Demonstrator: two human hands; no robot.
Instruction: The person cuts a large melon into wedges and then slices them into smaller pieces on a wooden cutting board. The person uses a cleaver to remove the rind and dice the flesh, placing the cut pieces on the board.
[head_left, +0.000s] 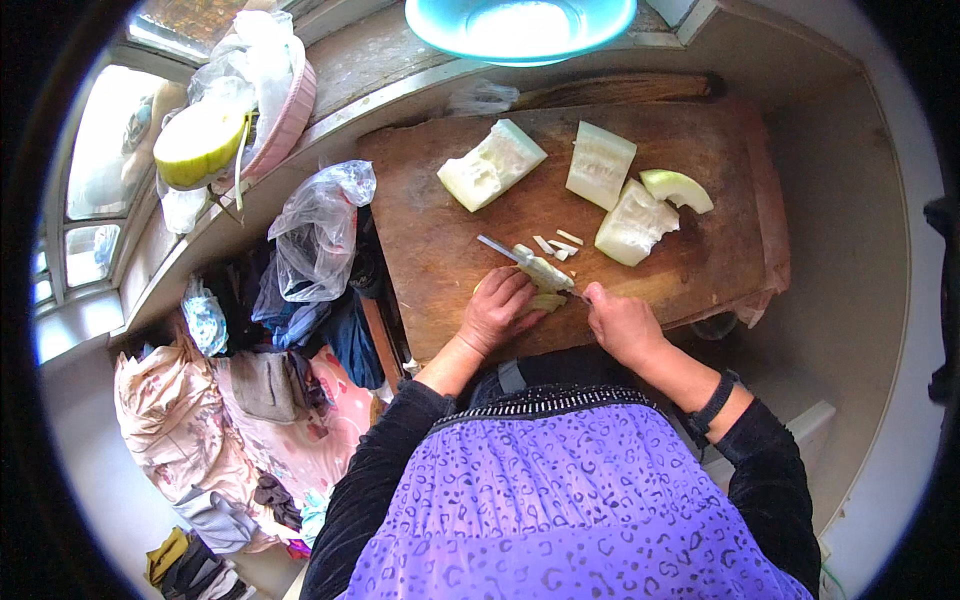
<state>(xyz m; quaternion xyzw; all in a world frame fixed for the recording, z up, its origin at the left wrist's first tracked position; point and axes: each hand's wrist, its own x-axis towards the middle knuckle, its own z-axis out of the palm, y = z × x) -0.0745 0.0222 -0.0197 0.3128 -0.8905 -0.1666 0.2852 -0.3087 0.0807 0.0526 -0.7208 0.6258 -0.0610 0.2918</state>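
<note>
My right hand (624, 324) grips the handle of a kitchen knife (496, 247), whose blade slants up and left across the wooden cutting board (420, 247). Under my left hand (496, 309) a piece of pale green melon, likely winter melon (546, 302), is held down close to the blade. Cut melon lies along the blade and partly hides it. A few thin white melon strips (561, 244) rest just beyond the knife. Farther up the board are large melon chunks (491, 165), (601, 165), (637, 223) and a curved slice (677, 189).
A light blue basin (521, 30) stands on the ledge beyond the board. On the left sill, a cut melon (201, 142) sits by a pink basket (289, 112) with plastic bags. A clear plastic bag (319, 232) hangs at the board's left edge. Bedding (172, 420) lies lower left.
</note>
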